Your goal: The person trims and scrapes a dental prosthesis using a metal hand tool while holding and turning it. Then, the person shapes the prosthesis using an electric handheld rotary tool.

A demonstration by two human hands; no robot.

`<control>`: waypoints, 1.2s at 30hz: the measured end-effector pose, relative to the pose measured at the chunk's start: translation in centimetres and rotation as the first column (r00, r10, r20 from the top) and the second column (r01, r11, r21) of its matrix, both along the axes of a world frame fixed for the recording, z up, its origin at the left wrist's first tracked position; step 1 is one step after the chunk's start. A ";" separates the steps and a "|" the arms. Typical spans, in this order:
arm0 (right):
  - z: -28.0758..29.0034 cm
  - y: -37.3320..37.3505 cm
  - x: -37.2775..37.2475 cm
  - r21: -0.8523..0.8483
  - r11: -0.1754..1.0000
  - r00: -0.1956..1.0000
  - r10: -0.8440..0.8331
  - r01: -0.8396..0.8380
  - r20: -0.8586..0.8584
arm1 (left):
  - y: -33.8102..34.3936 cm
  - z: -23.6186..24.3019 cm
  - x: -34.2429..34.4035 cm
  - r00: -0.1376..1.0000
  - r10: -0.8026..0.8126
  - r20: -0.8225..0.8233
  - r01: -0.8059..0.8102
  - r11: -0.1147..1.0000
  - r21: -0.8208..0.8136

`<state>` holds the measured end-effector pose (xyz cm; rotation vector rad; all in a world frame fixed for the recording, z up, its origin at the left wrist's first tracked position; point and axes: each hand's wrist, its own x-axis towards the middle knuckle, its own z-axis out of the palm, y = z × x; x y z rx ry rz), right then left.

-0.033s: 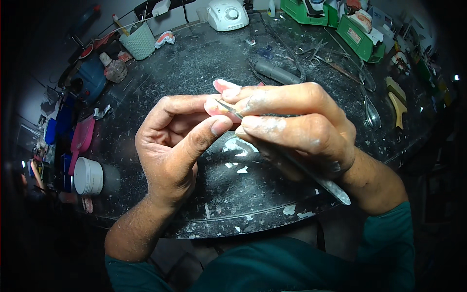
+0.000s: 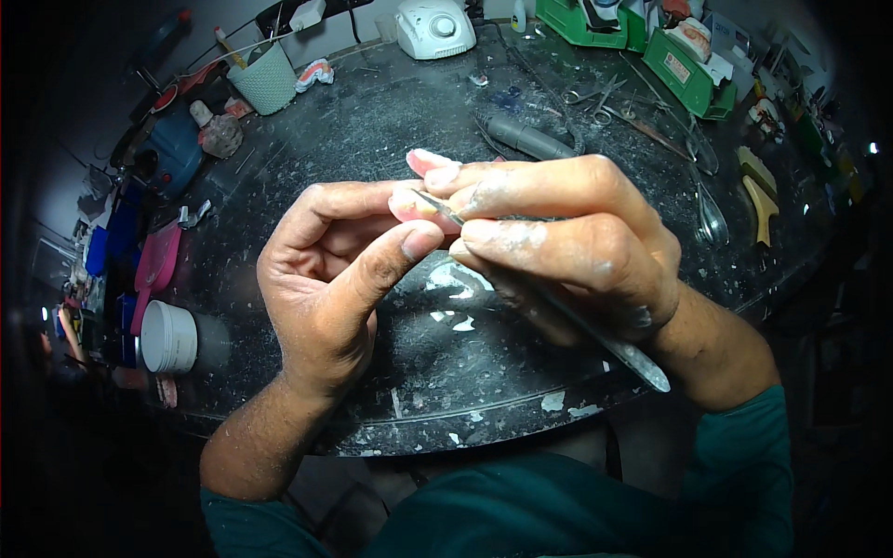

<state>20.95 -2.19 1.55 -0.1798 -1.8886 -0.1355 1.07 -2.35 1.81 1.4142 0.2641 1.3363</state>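
Note:
My left hand (image 2: 330, 265) pinches a small pink denture (image 2: 406, 204) with white and yellowish parts between thumb and fingers. A pink and white end of it shows above my right fingertips. In my right hand (image 2: 577, 232) is a metal scalpel (image 2: 600, 335), gripped like a pen. Its pointed blade rests against the denture, and its long handle slants down to the right under my palm. White dust coats my right fingers. My fingers hide much of the denture.
A grey rotary handpiece (image 2: 530, 141) lies beyond my hands, with a white control unit (image 2: 435, 30) behind it. Scissors (image 2: 603, 98), a brush (image 2: 761, 200) and green bins (image 2: 684, 74) stand or lie at right. A white tub (image 2: 169, 337) and pink dustpan-like piece (image 2: 158, 260) are at left.

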 end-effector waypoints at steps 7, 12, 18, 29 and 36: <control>-0.1 -1.0 -1.1 -0.083 0.991 0.984 -0.111 0.101 -0.137 | 0.1 -0.3 -0.3 0.999 0.040 -0.010 -0.040 0.999 0.002; 0.2 -1.3 -0.8 -0.102 0.990 0.989 -0.112 0.103 -0.096 | 0.0 -0.3 -0.4 0.999 0.036 -0.002 -0.036 0.999 0.011; 0.3 -1.4 -0.8 -0.116 0.988 0.990 -0.111 0.100 -0.088 | 0.0 -0.4 -0.4 0.999 0.034 0.009 -0.034 0.999 -0.010; -0.1 -0.9 -0.3 -0.104 0.989 0.994 -0.107 0.103 -0.037 | -0.1 -0.3 -0.4 0.998 0.059 -0.011 -0.060 0.998 -0.029; 0.2 -1.0 -0.1 -0.056 0.983 0.984 -0.171 0.173 0.047 | 0.1 -0.7 -0.8 0.998 0.054 -0.019 -0.054 0.999 0.005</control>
